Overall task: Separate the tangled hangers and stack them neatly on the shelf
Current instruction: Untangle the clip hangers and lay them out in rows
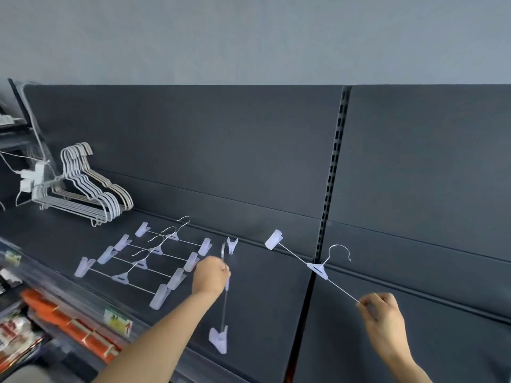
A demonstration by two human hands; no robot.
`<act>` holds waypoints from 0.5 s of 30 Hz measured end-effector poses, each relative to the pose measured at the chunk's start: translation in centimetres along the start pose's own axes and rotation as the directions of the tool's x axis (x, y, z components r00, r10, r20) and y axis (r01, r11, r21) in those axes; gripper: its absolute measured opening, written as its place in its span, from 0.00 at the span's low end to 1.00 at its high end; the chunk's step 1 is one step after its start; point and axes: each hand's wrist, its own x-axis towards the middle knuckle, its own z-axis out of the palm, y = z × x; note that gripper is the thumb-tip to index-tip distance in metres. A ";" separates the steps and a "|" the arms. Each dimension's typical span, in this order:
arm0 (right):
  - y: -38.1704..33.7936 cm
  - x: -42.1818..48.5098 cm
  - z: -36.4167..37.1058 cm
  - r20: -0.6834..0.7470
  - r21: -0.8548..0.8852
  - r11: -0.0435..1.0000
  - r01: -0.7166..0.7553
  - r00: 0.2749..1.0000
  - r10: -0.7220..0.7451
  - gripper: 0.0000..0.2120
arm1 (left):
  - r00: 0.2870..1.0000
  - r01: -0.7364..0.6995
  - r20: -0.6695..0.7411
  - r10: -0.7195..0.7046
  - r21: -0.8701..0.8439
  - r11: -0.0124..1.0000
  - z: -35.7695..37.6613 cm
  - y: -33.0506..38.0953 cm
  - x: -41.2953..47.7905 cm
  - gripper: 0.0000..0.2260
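Hanger (317, 268) diagonal, hook up and rightward

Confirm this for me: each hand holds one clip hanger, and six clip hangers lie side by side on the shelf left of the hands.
Not six. The head view shows four clip hangers lying side by side on the shelf left of the hands. The rest stands: the left hand grips a dangling hanger and the right hand pinches the end of a slanted hanger.
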 end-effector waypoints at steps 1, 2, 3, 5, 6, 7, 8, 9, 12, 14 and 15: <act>0.1 0.0 0.3 0.004 -0.002 1.000 -0.005 1.000 0.005 0.17 | 0.998 -0.046 0.043 0.045 0.024 0.999 0.1 0.4 0.3 0.16; 0.1 0.0 0.5 0.005 -0.005 1.000 -0.011 1.000 0.011 0.16 | 0.994 -0.081 0.082 0.079 0.028 0.996 0.1 0.8 0.6 0.15; 0.2 0.0 0.7 -0.002 -0.005 1.000 -0.014 1.000 0.014 0.16 | 0.986 -0.125 0.113 0.120 0.032 0.992 0.2 1.3 0.9 0.15; 0.4 0.1 0.7 -0.024 -0.007 1.000 -0.018 1.000 0.018 0.16 | 0.966 -0.215 0.153 0.208 0.034 0.976 0.5 2.3 1.3 0.17; 0.6 0.2 0.5 -0.033 -0.008 1.000 -0.024 0.999 0.023 0.15 | 0.952 -0.256 0.181 0.246 0.036 0.966 0.8 2.8 1.4 0.17; 0.7 0.3 0.4 -0.039 -0.009 1.000 -0.029 0.999 0.029 0.15 | 0.937 -0.298 0.204 0.285 0.034 0.954 1.0 3.3 1.5 0.17; 0.9 0.4 0.1 -0.043 -0.016 0.999 -0.034 0.999 0.033 0.15 | 0.923 -0.329 0.223 0.313 0.035 0.944 1.3 3.8 1.6 0.17; 1.1 0.4 -0.1 -0.049 -0.028 0.999 -0.043 0.998 0.041 0.15 | 0.913 -0.348 0.244 0.328 0.046 0.936 1.8 4.3 2.0 0.15; 1.7 0.5 -0.8 -0.094 -0.057 0.996 -0.075 0.993 0.069 0.18 | 0.905 -0.357 0.287 0.313 0.115 0.927 4.0 5.3 3.4 0.10; 1.9 0.4 -1.4 -0.149 -0.052 0.993 -0.106 0.984 0.098 0.20 | 0.884 -0.389 0.337 0.323 0.150 0.909 5.9 5.7 4.1 0.12; 1.9 0.3 -1.7 -0.172 -0.046 0.993 -0.110 0.980 0.101 0.17 | 0.875 -0.399 0.360 0.324 0.155 0.904 6.9 5.8 4.4 0.11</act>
